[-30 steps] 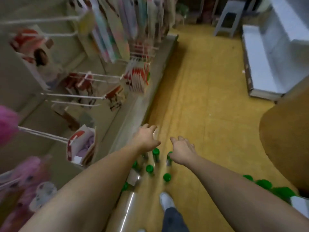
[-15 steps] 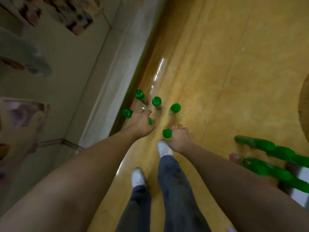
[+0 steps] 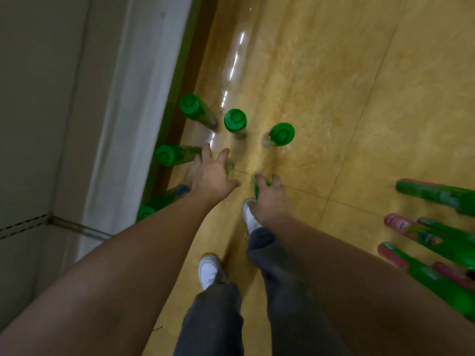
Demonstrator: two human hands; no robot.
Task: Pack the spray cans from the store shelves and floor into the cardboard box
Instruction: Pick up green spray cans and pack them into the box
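Several spray cans with green caps stand on the yellow floor (image 3: 359,98): one spray can (image 3: 191,106) by the shelf base, another spray can (image 3: 235,120) beside it, a third spray can (image 3: 282,134) further right, and a fourth spray can (image 3: 167,155) at the left. My left hand (image 3: 210,176) hovers with spread fingers over a mostly hidden can (image 3: 229,165). My right hand (image 3: 270,199) curls its fingers over the green cap of a can (image 3: 256,187); a firm grip is not visible. More cans (image 3: 437,195) lie on their sides at the right edge.
A pale shelf base (image 3: 115,124) with a green and brown kick strip runs along the left. One more can (image 3: 145,211) leans by it, partly behind my left arm. My white shoes (image 3: 209,271) stand just below my hands.
The view has tilted down from the shelves to the floor. Both hands have dropped onto the cluster of cans, and the right hand now covers the cap it was beside.
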